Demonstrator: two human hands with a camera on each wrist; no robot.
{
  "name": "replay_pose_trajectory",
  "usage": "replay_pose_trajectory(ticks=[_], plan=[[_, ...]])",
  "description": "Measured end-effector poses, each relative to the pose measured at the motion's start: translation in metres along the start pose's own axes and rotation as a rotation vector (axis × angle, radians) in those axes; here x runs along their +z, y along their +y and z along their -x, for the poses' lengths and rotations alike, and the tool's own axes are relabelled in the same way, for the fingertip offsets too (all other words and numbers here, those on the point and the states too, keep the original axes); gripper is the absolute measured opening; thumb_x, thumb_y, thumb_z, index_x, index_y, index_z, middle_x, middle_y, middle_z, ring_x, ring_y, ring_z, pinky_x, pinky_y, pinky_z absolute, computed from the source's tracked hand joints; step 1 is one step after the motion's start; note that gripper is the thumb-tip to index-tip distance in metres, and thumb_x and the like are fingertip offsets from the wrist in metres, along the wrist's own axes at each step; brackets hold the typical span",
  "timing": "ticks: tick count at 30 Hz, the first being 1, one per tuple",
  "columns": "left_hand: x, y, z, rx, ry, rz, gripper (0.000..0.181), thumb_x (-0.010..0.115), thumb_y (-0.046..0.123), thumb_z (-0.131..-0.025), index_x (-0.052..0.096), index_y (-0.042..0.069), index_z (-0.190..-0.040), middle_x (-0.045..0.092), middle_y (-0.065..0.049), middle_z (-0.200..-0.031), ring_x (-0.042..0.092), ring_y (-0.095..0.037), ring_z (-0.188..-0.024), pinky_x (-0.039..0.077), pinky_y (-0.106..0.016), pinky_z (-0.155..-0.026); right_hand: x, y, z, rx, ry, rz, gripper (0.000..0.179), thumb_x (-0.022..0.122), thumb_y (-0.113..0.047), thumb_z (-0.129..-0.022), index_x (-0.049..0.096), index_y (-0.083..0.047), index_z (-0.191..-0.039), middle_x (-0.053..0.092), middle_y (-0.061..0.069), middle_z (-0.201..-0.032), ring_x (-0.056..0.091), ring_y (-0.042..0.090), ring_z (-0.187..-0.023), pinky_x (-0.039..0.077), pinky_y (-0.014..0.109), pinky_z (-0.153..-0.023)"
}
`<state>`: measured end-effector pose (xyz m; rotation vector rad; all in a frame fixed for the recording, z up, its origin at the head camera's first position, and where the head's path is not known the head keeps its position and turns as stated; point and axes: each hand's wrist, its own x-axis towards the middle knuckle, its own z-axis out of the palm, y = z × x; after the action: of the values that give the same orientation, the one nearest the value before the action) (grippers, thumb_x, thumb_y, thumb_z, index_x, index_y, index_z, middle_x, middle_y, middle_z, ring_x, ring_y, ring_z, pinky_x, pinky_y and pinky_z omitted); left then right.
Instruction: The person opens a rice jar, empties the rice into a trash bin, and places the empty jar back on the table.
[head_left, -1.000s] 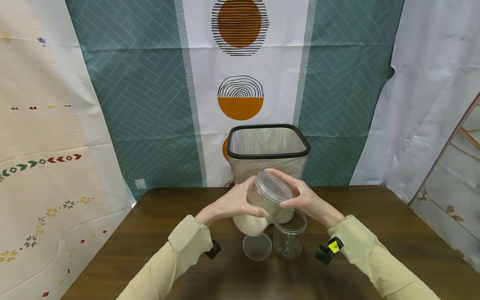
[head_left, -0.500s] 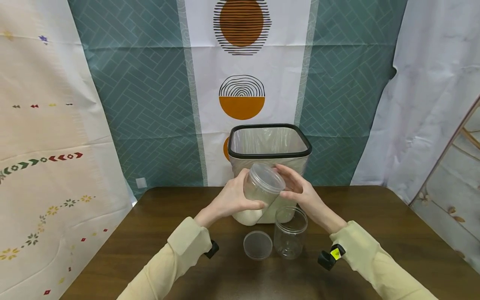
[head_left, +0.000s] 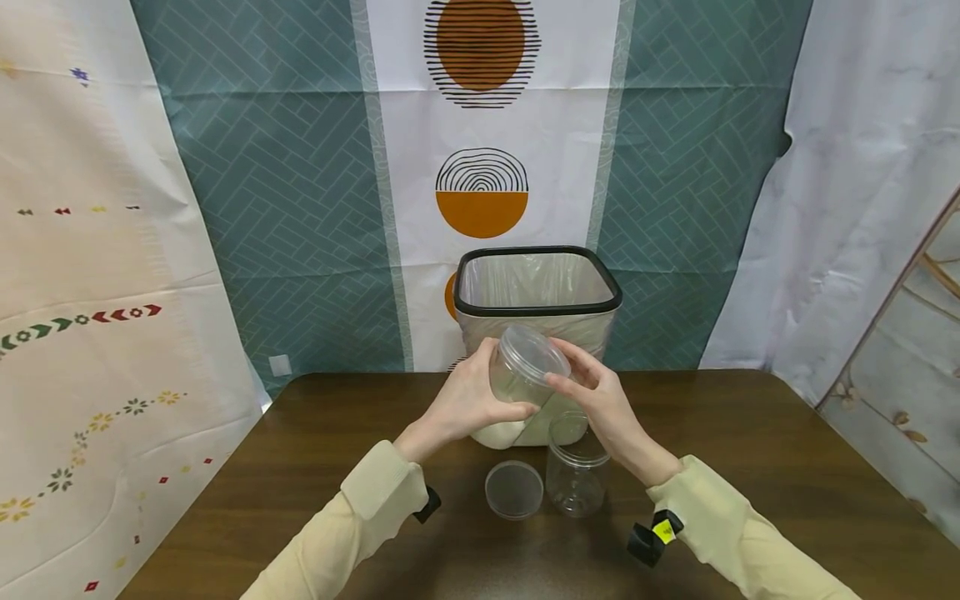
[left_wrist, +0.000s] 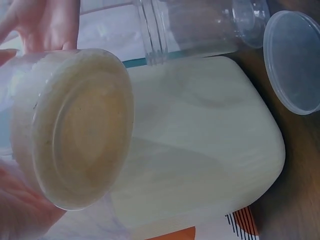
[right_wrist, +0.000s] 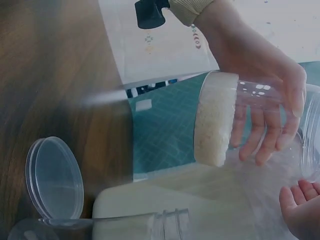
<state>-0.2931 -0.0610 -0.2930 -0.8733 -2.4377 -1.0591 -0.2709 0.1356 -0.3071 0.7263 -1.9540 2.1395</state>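
A clear screw-top jar [head_left: 512, 385] is held tilted above the table, its lid on and leaning toward the right. My left hand [head_left: 472, 400] grips the jar's body, thumb in front. A pale layer of white grains [right_wrist: 215, 122], rice-like, lies in the jar's bottom, as the right wrist view shows. My right hand [head_left: 603, 404] holds the rim of the jar's lid [head_left: 531, 350] between thumb and fingers. Below, a second clear jar [head_left: 576, 487] stands upright without a lid. Beside it a loose translucent lid [head_left: 513, 490] lies flat on the table.
Behind the hands stands a pale bin [head_left: 538, 312] with a black rim and a plastic liner. The dark wooden table [head_left: 315, 467] extends to both sides. Patterned cloths [head_left: 300, 167] hang behind and at the sides.
The held jar has risen slightly and shifted left from its place a second ago. My right hand's fingers loosened half a second ago and have since moved back onto the lid's rim.
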Motion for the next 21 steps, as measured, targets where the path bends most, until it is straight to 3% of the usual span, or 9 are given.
replay_pose_trajectory(ticks=[11, 21], plan=[[-0.001, -0.001, 0.000, -0.033, -0.018, -0.022, 0.072, 0.078, 0.039, -0.061, 0.044, 0.008, -0.117, 0.055, 0.000, -0.100, 0.053, -0.017, -0.086, 0.043, -0.032, -0.073, 0.003, 0.003, -0.003, 0.007, 0.019, -0.016, 0.054, 0.063, -0.009, -0.085, 0.040, -0.001, -0.133, 0.043, 0.014, -0.130, 0.041, 0.023, -0.117, 0.038, 0.028, -0.089], [-0.008, 0.003, -0.003, -0.054, -0.099, 0.021, 0.074, 0.076, 0.044, -0.063, 0.041, 0.009, -0.119, 0.055, 0.001, -0.101, 0.053, -0.016, -0.089, 0.042, -0.032, -0.075, -0.010, 0.009, -0.013, -0.112, -0.172, -0.121, 0.060, 0.062, -0.013, -0.085, 0.034, 0.004, -0.135, 0.035, 0.018, -0.135, 0.038, 0.029, -0.117, 0.037, 0.032, -0.090]])
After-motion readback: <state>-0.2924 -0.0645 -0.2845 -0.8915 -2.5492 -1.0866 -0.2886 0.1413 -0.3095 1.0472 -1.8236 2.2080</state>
